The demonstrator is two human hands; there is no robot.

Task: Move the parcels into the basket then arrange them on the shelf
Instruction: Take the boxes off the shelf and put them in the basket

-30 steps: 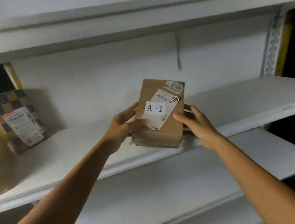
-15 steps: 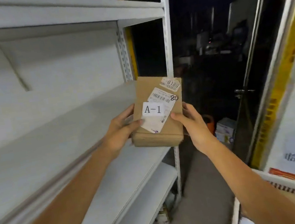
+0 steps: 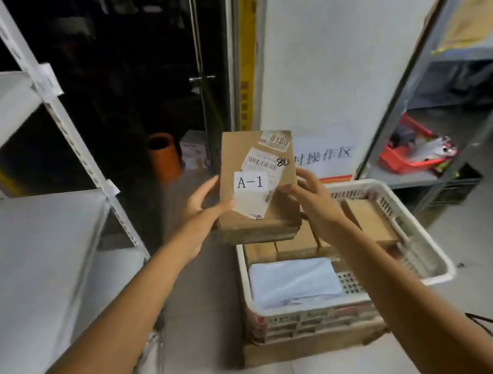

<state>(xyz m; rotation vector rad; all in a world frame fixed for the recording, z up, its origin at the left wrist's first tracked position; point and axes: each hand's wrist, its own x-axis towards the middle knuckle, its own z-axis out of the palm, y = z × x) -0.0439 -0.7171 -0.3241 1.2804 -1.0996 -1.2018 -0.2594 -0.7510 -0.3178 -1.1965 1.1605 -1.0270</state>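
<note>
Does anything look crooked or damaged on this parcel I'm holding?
Yes: the shipping label on the parcel is stuck on askew, tilted against the box edges, with the straight A-1 sticker covering part of it.

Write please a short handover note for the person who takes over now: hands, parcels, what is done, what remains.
Hands: left hand and right hand both hold the A-1 parcel, upright, above the far left corner of the basket.
Basket: beside the shelf, holding a white soft parcel and brown boxes.
Done: parcels are in the basket.
Left: probably to place A-1 and the others on the shelf.
</note>
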